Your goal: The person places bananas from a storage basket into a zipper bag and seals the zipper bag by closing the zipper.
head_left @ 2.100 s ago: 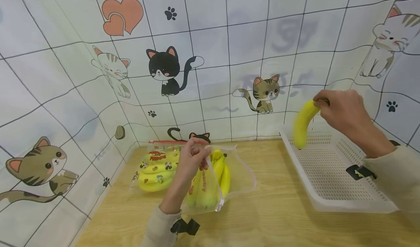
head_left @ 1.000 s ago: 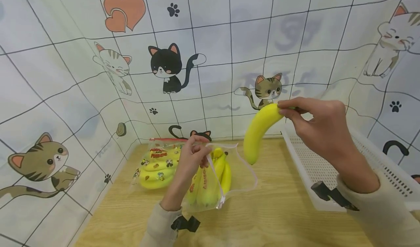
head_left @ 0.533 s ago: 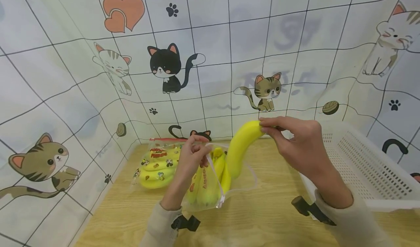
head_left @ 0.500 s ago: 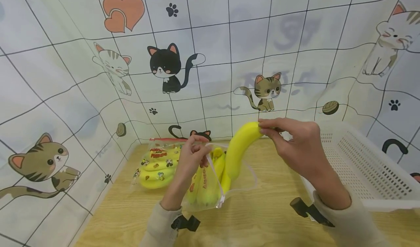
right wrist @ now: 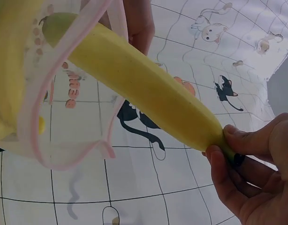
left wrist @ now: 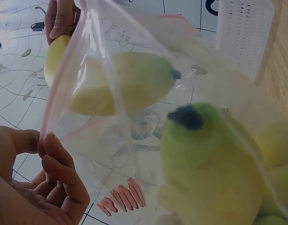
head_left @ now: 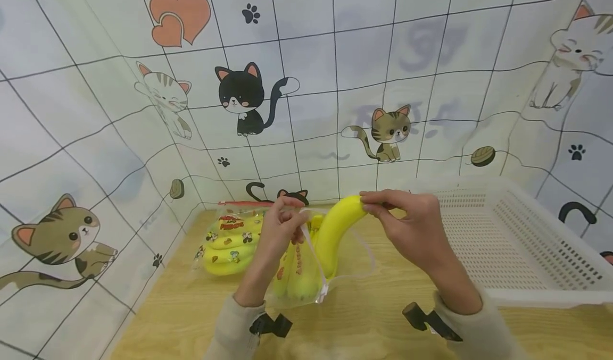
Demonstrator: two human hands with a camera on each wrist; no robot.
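Observation:
My left hand pinches the rim of a clear zipper bag with a pale pink edge and a white slider. Several yellow bananas lie inside this bag, seen cloudily through its film in the left wrist view. By its stem end, a single banana is pinched between the thumb and fingers of my right hand. It slants down to the left, its dark-tipped lower end within the bag's mouth, behind the pink rim in the right wrist view.
To the left lies another printed zipper bag with a red closure, holding several bananas. A white perforated plastic basket stands on the right of the wooden table. Cat-patterned sheeting rises behind and at the sides.
My right hand has carried the banana from above the basket leftward and down, so its lower end is now in the bag's mouth. My left hand has stayed in place on the rim.

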